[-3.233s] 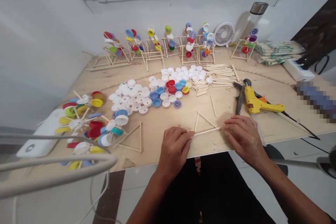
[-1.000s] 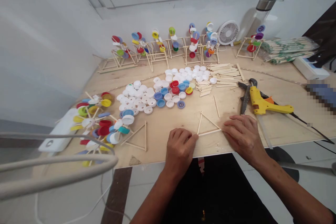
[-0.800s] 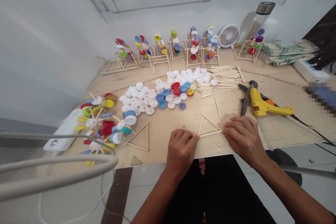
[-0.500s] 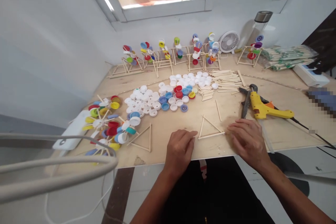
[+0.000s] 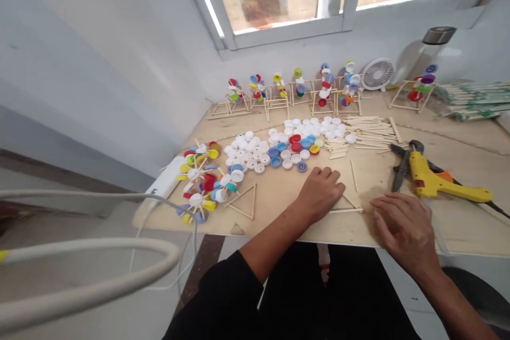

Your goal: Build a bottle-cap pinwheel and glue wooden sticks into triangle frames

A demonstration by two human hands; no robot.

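My left hand (image 5: 321,195) is over the left side and top of a triangle of thin wooden sticks (image 5: 346,210). Its fingers are curled, and their tips and anything between them are hidden. My right hand (image 5: 406,226) rests on the table beside the triangle's right corner, fingers loosely stretched and holding nothing. A loose stick (image 5: 354,175) lies just beyond the triangle. Another stick triangle (image 5: 254,202) lies to the left. The yellow glue gun (image 5: 438,183) sits beyond my right hand, with dark pliers-like tool handles (image 5: 402,167) alongside.
White bottle caps (image 5: 249,151), coloured caps (image 5: 295,146) and stick piles (image 5: 370,130) cover mid-table. Cap wheels (image 5: 197,172) crowd the left edge near a white power strip (image 5: 165,178). Stick stands with cap wheels (image 5: 279,98) line the back, near a small fan (image 5: 378,74). A cable (image 5: 159,276) loops at front left.
My left hand has moved from the triangle's left corner to over its left side and top. My right hand stays by the right corner. The camera view has shifted left.
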